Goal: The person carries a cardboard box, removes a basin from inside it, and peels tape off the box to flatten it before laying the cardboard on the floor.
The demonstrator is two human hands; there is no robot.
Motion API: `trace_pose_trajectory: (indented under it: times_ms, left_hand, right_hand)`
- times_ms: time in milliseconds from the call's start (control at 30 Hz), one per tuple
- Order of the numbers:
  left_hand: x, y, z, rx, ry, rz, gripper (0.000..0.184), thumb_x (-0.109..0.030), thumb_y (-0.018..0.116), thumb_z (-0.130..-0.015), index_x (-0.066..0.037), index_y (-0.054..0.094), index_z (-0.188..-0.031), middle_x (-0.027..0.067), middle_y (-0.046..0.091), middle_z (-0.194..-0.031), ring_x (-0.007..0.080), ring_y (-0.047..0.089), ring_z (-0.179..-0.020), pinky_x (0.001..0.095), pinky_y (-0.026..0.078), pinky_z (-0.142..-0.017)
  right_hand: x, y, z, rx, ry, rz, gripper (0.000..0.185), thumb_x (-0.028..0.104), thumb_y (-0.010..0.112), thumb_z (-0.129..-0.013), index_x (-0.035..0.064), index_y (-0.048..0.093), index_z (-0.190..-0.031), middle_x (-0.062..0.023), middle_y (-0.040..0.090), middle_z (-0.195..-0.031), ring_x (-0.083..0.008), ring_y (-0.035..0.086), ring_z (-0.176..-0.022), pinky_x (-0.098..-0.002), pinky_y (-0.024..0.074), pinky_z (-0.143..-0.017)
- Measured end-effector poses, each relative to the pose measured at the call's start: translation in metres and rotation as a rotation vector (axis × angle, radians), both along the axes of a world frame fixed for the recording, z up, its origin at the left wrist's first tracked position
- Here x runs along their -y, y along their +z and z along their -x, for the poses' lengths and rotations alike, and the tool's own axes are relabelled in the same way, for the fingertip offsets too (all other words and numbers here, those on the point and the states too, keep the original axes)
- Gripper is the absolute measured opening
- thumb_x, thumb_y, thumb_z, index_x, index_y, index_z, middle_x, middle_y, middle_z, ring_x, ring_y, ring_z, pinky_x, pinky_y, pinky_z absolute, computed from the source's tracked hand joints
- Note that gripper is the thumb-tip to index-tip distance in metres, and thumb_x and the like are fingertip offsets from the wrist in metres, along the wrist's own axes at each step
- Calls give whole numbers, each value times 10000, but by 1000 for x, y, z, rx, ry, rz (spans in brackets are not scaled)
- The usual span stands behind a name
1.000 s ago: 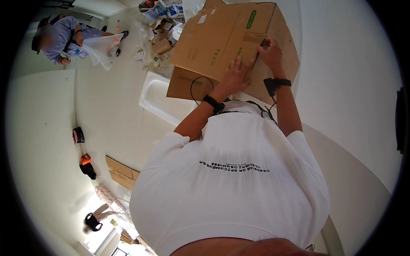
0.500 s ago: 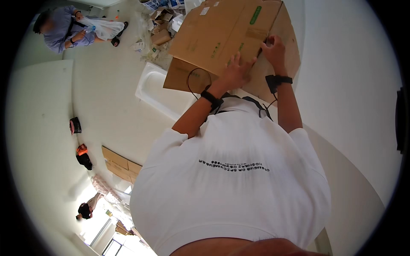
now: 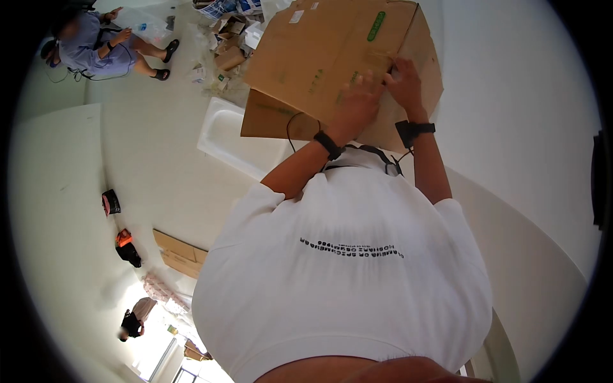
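A large brown cardboard box (image 3: 319,54) with green print stands in front of me at the top of the head view. One lower flap (image 3: 268,115) sticks out at its left side. My left hand (image 3: 359,105) lies on the box's face near the edge, its fingers stretched out along the cardboard. Right beside it, my right hand (image 3: 405,89) is at the box's edge, fingers bent and closed on the cardboard there. Its fingertips are partly hidden. Both wrists wear black straps, and a thin black cable loops near the left one.
A white shallow tray (image 3: 220,131) lies on the floor left of the box. Behind it is a pile of cardboard scraps and packaging (image 3: 230,54). A person (image 3: 105,45) with a clear plastic bag is at upper left; another (image 3: 135,319) is at lower left. Flat cardboard (image 3: 179,252) lies nearby.
My left hand has moved slightly closer to my right hand, which has shifted a little down along the box's edge. The view has tilted slightly. The person at upper left has moved the bag.
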State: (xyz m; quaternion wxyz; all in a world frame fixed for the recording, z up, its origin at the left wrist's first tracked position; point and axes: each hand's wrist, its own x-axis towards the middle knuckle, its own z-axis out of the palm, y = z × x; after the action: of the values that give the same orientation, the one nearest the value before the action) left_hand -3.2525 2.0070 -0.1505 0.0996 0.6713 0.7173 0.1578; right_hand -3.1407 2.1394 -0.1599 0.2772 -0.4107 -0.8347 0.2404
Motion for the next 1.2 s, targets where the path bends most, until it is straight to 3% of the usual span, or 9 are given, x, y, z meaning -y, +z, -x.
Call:
trace_pose_trajectory:
  times_ms: [100, 233, 433, 500, 600, 833, 933, 1033, 1200]
  left_hand:
    - [13, -9, -16, 49, 40, -42, 535, -54, 592, -803, -93, 461, -1320, 210, 379, -1455, 391, 399, -1321, 588, 388, -974]
    - [18, -11, -30, 59, 114, -86, 611, 12, 583, -769, -115, 448, -1351, 179, 380, -1469, 366, 404, -1331, 574, 393, -973]
    - [21, -6, -39, 123, 109, -26, 625, 18, 577, -775, -155, 451, -1363, 134, 349, -1509, 335, 368, -1373, 595, 375, -990]
    - [27, -12, -40, 119, 88, -45, 591, -51, 612, -793, -144, 455, -1355, 127, 354, -1501, 336, 372, -1366, 622, 379, -982]
    - [42, -12, -45, 146, 99, -13, 615, -23, 589, -793, -155, 445, -1375, 104, 322, -1528, 330, 360, -1377, 640, 366, -989]
    - [73, -36, -74, 101, 269, -71, 706, -16, 589, -775, -183, 377, -1428, 92, 401, -1432, 338, 427, -1298, 709, 357, -946]
    - [69, -35, -104, -206, 524, 11, 671, -85, 601, -798, -203, 384, -1421, 117, 442, -1354, 360, 457, -1220, 701, 334, -947]
    - [57, -73, -89, -239, 727, -8, 578, -218, 592, -842, -206, 424, -1395, 132, 446, -1355, 364, 450, -1201, 661, 286, -984]
    - [45, -64, -110, -78, 805, -35, 529, -446, 526, -905, -233, 457, -1384, 118, 485, -1333, 347, 437, -1222, 618, 246, -1012]
  right_hand:
    - [3, -1, -13, 12, 45, -53, 489, 189, 640, -822, 169, 533, -1298, -151, 612, -969, -354, 621, -925, -436, 516, -795]
    - [-9, 16, -27, 78, 184, 26, 373, 164, 604, -879, 145, 577, -1251, -151, 620, -966, -346, 628, -910, -416, 523, -791]
    - [-43, 35, -39, 265, 336, -193, 190, 86, 551, -905, 83, 628, -1078, -103, 642, -948, -323, 634, -904, -410, 532, -771]
    - [-51, 32, -39, 240, 422, -329, 151, 57, 537, -898, 71, 622, -1021, -86, 641, -923, -310, 633, -898, -412, 533, -761]
    - [-45, 36, -48, 505, 497, -448, 122, 35, 529, -875, 63, 605, -967, -79, 632, -939, -295, 624, -914, -415, 529, -754]
    - [-5, 6, -72, 378, 526, -340, 159, 13, 518, -856, 54, 568, -1001, -81, 605, -1031, -312, 602, -971, -429, 522, -791]
    - [13, -6, -82, 284, 595, -379, 169, 9, 516, -855, 47, 564, -1012, -87, 588, -1048, -312, 594, -989, -427, 521, -803]
    - [15, -21, -64, 261, 672, -401, 166, 8, 524, -850, 41, 565, -1008, -84, 568, -1075, -297, 579, -1025, -420, 523, -806]
    - [-1, -30, -89, 168, 789, -405, 153, 19, 548, -846, 43, 568, -995, -66, 548, -1088, -269, 557, -1074, -399, 530, -809]
